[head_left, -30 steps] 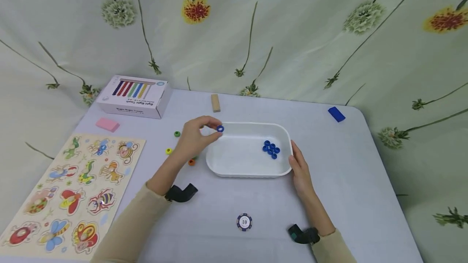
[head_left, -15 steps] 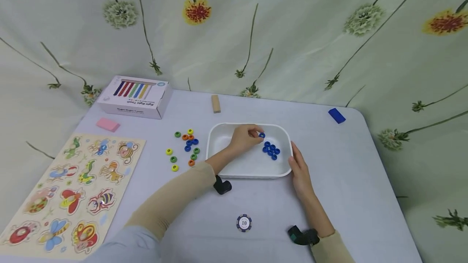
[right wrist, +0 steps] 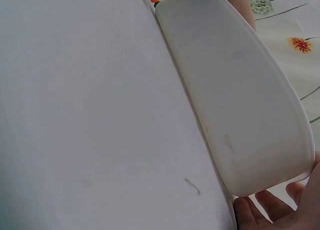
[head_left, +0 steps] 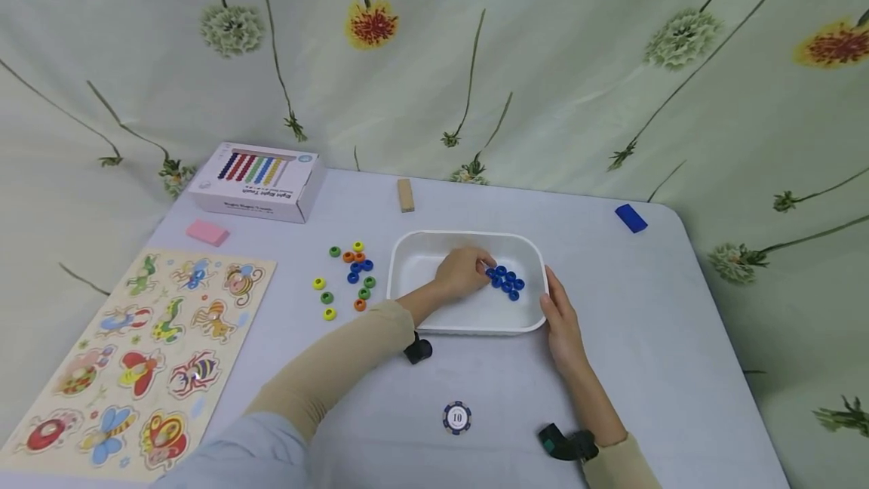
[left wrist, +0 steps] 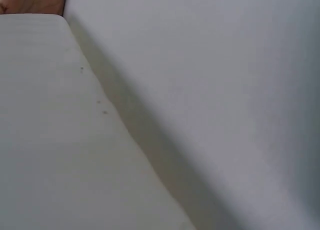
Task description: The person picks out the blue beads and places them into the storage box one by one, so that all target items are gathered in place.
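Observation:
A white tray (head_left: pixel 434 324) stands mid-table, its outer wall filling much of both wrist views. Inside it, toward the right, lies a cluster of blue ring-shaped beads (head_left: pixel 514 295). My left hand (head_left: pixel 462 274) reaches over the tray's left side, its fingertips pinching a blue bead (head_left: pixel 490 273) low at the cluster's left edge. With thumb on the rim and fingers along the outside, my right hand (head_left: pixel 563 323) grips the tray's right end. In the right wrist view those fingers (right wrist: pixel 272 205) lie against the tray's end wall (right wrist: pixel 260 170).
Left of the tray lie several loose beads in yellow, green, orange and blue, including a green bead (head_left: pixel 327 297). A puzzle board (head_left: pixel 224 308), pink block (head_left: pixel 207 232) and box (head_left: pixel 258 181) are farther left. Behind are wooden (head_left: pixel 405 195) and blue blocks (head_left: pixel 631 218); a poker chip (head_left: pixel 457 417) lies in front.
My left hand has carried a blue bead from the tray's left rim rightward, then down beside the cluster. My right hand keeps its hold on the tray.

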Motion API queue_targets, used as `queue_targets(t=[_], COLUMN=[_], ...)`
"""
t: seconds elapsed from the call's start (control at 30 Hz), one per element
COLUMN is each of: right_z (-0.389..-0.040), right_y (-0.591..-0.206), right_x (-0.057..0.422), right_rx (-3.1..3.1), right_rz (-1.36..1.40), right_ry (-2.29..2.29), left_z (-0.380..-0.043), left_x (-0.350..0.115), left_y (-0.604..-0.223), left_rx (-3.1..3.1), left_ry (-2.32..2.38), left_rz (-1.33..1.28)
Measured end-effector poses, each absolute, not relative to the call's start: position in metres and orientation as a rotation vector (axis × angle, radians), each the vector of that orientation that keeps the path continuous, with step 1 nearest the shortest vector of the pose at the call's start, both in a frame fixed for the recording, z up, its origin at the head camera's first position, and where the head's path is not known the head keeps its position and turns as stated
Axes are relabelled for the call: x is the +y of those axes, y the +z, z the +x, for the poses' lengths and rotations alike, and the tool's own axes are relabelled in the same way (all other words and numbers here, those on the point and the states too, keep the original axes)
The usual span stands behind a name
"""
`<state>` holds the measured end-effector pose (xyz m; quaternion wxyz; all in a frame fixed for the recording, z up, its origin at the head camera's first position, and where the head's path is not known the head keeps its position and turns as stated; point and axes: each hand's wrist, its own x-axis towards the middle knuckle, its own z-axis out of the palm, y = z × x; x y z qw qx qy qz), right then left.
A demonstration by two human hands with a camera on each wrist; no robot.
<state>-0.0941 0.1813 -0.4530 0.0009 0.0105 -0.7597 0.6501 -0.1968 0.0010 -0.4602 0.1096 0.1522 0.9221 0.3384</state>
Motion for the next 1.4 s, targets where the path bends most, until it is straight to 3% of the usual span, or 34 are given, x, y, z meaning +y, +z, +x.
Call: queue_targets(t=[0.23, 0.37, 0.5, 0.67, 0.87, 1.17, 1.4], right_z=[-0.093, -0.093, -0.094, -0.097, -0.101, -0.101, -0.101], right_y=[-0.453, -0.454, -0.454, -0.462, -0.475, -0.48, -0.478], right_x=[0.179, 0.18, 0.182, 0.186, 0.189, 0.189, 0.19], right_rx=[-2.391, -2.39, -2.384, -2.363, -2.343, -2.372, -2.366], right_rz=[0.029, 0.034, 0.043, 0.05, 0.095, 0.104, 0.095], right_ry=[2.024, 2.009, 2.012, 2.036, 2.043, 2.01, 2.026], left_z=[-0.177, -0.151, -0.134, -0.131, -0.128, -0.127, -0.129], left_x=[-0.018, -0.051, -0.096, -0.154, -0.199, -0.208, -0.204], left_y=[-0.428, -0.398, -0.389, -0.411, -0.45, -0.482, -0.488], left_rx=[2.719, 2.823, 2.943, 2.975, 2.935, 2.842, 2.998], left_ry=[1.006, 1.202, 1.431, 1.716, 1.716, 1.79, 1.533], left_rz=[0.582, 0.675, 0.601, 0.318, -0.036, -0.147, -0.135])
